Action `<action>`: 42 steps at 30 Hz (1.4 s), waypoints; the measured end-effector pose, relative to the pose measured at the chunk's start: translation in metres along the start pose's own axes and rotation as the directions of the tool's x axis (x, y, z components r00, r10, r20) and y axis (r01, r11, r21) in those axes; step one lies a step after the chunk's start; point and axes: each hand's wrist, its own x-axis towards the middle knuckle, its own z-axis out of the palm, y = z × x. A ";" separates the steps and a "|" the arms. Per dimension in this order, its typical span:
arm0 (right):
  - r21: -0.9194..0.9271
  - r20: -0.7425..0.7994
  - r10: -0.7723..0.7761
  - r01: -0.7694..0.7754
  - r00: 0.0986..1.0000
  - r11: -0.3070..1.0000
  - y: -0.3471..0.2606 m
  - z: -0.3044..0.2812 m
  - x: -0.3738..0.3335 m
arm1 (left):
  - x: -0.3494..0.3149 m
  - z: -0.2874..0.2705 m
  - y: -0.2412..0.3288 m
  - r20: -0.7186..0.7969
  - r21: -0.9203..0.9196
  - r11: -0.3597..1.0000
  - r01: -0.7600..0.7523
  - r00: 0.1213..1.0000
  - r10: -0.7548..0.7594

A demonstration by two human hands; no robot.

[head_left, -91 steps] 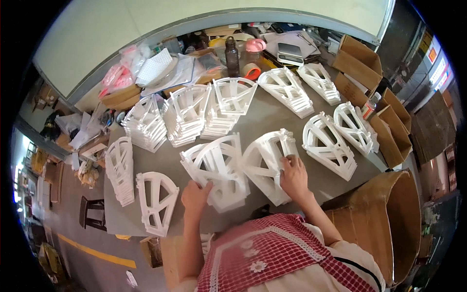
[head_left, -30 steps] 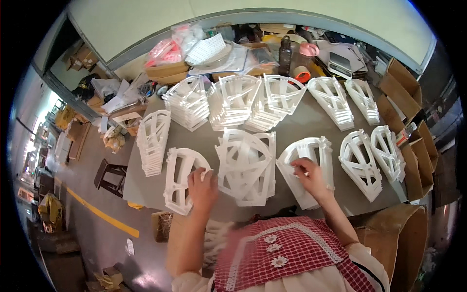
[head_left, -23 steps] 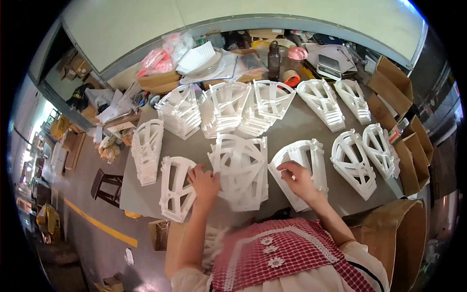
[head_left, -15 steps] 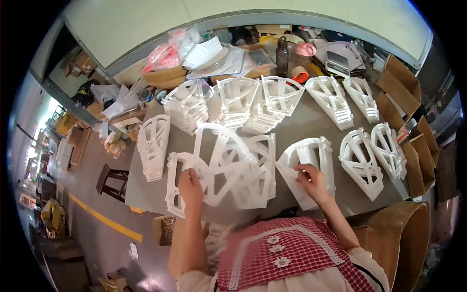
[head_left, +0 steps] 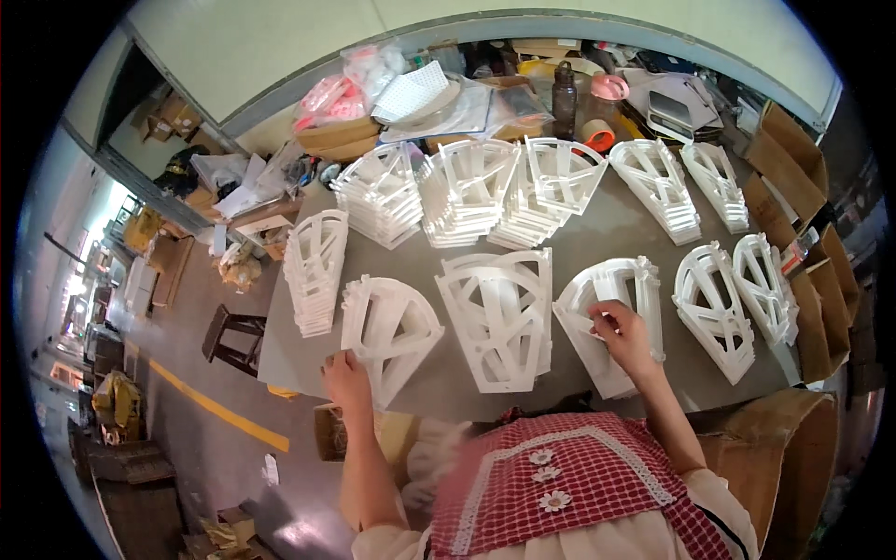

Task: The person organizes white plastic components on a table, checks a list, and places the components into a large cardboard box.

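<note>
My left hand is closed at the left edge of a white, fan-shaped plastic frame lying near the table's front left. Over another pile of such frames, right of centre, my right hand has its fingers curled around part of the top frame. Between the hands lies a stack of wedge-shaped white frames, slightly fanned out, which neither hand touches. Both forearms reach in from the lower edge.
Taller stacks of white frames line the table's back, with a narrow stack at left and more frames at right. Behind stand a dark bottle and a pink-lidded jug. Cardboard boxes flank the right edge.
The raised, blurred frame by my left hand has come down flat at the left, uncovering the middle stack. My right hand stays over its pile. The whole view has shifted slightly.
</note>
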 end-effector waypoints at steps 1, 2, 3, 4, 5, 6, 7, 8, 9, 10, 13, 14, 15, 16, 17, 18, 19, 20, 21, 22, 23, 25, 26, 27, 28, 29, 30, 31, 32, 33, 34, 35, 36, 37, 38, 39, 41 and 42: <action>-0.012 -0.012 0.004 -0.004 1.000 1.000 -0.002 -0.002 -0.001 | 0.001 0.001 0.004 -0.100 0.084 0.996 -0.044 0.994 0.052; -0.011 -0.028 0.004 -0.005 1.000 1.000 -0.003 -0.002 -0.002 | 0.002 0.000 0.009 -0.194 0.171 0.982 -0.079 0.975 0.112; -0.010 -0.045 0.005 -0.005 0.999 1.000 -0.003 -0.002 -0.002 | 0.003 -0.002 0.015 -0.282 0.258 0.960 -0.104 0.943 0.178; -0.010 -0.062 0.004 -0.005 0.998 1.000 -0.002 -0.003 -0.003 | 0.001 -0.007 0.030 -0.252 0.159 0.977 -0.142 0.951 0.179; -0.033 -0.054 -0.002 0.000 0.999 0.999 0.000 -0.003 -0.004 | -0.003 -0.014 0.052 -0.219 0.055 0.983 -0.175 0.958 0.183; -0.059 -0.043 -0.005 0.003 0.999 0.998 -0.002 -0.003 -0.006 | -0.009 -0.014 0.069 -0.186 -0.051 0.978 -0.203 0.964 0.190; -0.077 -0.019 -0.014 0.013 1.000 0.997 -0.007 0.002 -0.006 | -0.020 0.003 0.070 -0.054 -0.113 0.953 -0.282 0.959 0.277; -0.104 -0.005 -0.015 0.014 1.000 0.994 -0.010 0.005 -0.008 | -0.036 -0.009 0.104 0.031 -0.224 0.906 -0.360 0.926 0.376; -0.071 0.019 -0.033 0.034 0.999 0.997 -0.007 0.009 -0.008 | -0.049 -0.012 0.130 0.275 -0.313 0.927 -0.208 0.914 0.298; -0.017 0.035 -0.012 0.012 0.999 1.000 -0.004 0.015 -0.009 | -0.059 -0.009 0.147 0.376 -0.272 0.946 -0.178 0.885 0.275; -0.023 0.044 -0.061 0.062 0.997 0.998 -0.009 0.026 -0.012 | -0.070 0.004 0.168 0.552 -0.209 0.971 -0.113 0.806 0.213; -0.016 0.022 -0.071 0.071 0.997 0.997 -0.014 0.026 -0.015 | -0.070 0.010 0.164 0.544 -0.243 0.965 -0.094 0.811 0.216; -0.010 -0.001 -0.080 0.080 0.997 0.997 -0.017 0.026 -0.016 | -0.068 0.014 0.160 0.538 -0.277 0.958 -0.074 0.814 0.219; -0.048 -0.019 -0.098 0.097 0.995 0.994 -0.016 0.026 -0.017 | -0.065 0.014 0.156 0.516 -0.327 0.943 -0.061 0.825 0.232; -0.084 -0.034 -0.113 0.110 0.993 0.990 -0.012 0.025 -0.017 | -0.061 0.010 0.151 0.496 -0.373 0.927 -0.048 0.834 0.242; -0.121 -0.049 -0.128 0.121 0.991 0.985 -0.011 0.025 -0.018 | -0.059 0.006 0.152 0.476 -0.418 0.908 -0.035 0.843 0.251; -0.162 -0.055 -0.174 0.163 0.983 0.973 -0.015 0.026 -0.018 | -0.054 -0.018 0.163 0.477 -0.465 0.885 0.031 0.851 0.221; -0.132 -0.014 -0.098 0.095 0.995 0.987 -0.028 0.028 -0.020 | -0.051 -0.014 0.162 0.413 -0.606 0.791 0.079 0.881 0.229; -0.084 0.044 -0.137 0.140 0.990 0.987 -0.031 0.033 -0.019 | -0.049 -0.013 0.163 0.404 -0.706 0.690 0.157 0.890 0.210; -0.044 0.088 -0.173 0.178 0.981 0.983 -0.034 0.034 -0.019 | -0.048 -0.020 0.174 0.405 -0.792 0.565 0.231 0.892 0.203; -0.043 0.224 -0.095 0.107 0.970 0.993 -0.054 0.034 -0.018 | -0.050 -0.031 0.188 0.391 -0.866 0.425 0.264 0.887 0.245; -0.096 0.350 -0.101 0.143 0.931 0.985 -0.074 0.039 -0.017 | -0.061 -0.039 0.209 0.328 -0.914 0.359 0.188 0.862 0.385; -0.147 0.350 -0.185 0.248 0.918 0.957 -0.077 0.043 -0.017 | -0.066 -0.041 0.218 0.289 -0.935 0.320 0.151 0.846 0.447; -0.143 0.282 -0.144 0.190 0.949 0.971 -0.083 0.041 -0.018 | -0.070 -0.041 0.226 0.289 -0.951 0.255 0.175 0.797 0.530; -0.173 0.280 -0.082 0.134 0.957 0.976 -0.081 0.035 -0.016 | -0.072 -0.042 0.231 0.276 -0.961 0.193 0.199 0.747 0.604; -0.201 0.276 -0.019 0.077 0.961 0.977 -0.077 0.026 -0.013 | -0.073 -0.043 0.237 0.256 -0.965 0.133 0.227 0.693 0.674; -0.228 0.271 0.043 0.020 0.962 0.974 -0.071 0.018 -0.012 | -0.075 -0.044 0.242 0.229 -0.963 0.075 0.259 0.636 0.737; -0.180 0.233 0.129 -0.087 0.964 0.980 -0.065 0.016 -0.014 | -0.078 -0.051 0.243 0.275 -0.952 0.134 0.274 0.579 0.768; -0.080 0.198 0.118 -0.105 0.973 0.991 -0.060 0.009 -0.019 | -0.081 -0.051 0.246 0.228 -0.971 0.133 0.198 0.605 0.763; 0.021 0.161 0.112 -0.117 0.981 0.993 -0.057 -0.001 -0.025 | -0.084 -0.050 0.248 0.179 -0.984 0.132 0.121 0.628 0.758; 0.122 0.121 0.110 -0.124 0.987 0.985 -0.056 -0.008 -0.029 | -0.087 -0.049 0.251 0.128 -0.990 0.130 0.045 0.644 0.754; 0.257 -0.010 -0.086 0.086 0.996 0.963 -0.033 -0.004 -0.027 | -0.092 -0.043 0.252 0.145 -0.989 0.117 0.088 0.721 0.677; 0.327 -0.015 0.035 -0.028 0.999 0.945 -0.013 -0.011 -0.035 | -0.093 -0.039 0.250 0.165 -0.985 0.140 0.098 0.756 0.633; 0.399 0.003 0.151 -0.140 0.989 0.906 -0.018 -0.021 -0.040 | -0.089 -0.034 0.239 0.188 -0.980 0.170 0.108 0.796 0.575; 0.469 0.023 0.260 -0.240 0.965 0.850 -0.021 -0.030 -0.044 | -0.083 -0.029 0.229 0.202 -0.974 0.196 0.114 0.831 0.519; 0.433 -0.073 0.302 -0.243 0.951 0.868 -0.023 -0.032 -0.047 | -0.080 -0.023 0.216 0.288 -0.938 0.314 0.150 0.841 0.459; 0.198 -0.088 0.387 -0.364 0.918 0.910 -0.024 -0.045 -0.054 | -0.079 -0.013 0.190 0.250 -0.881 0.473 0.012 0.861 0.443; 0.075 -0.106 0.428 -0.422 0.898 0.904 -0.023 -0.052 -0.058 | -0.079 -0.008 0.180 0.233 -0.836 0.546 -0.053 0.867 0.441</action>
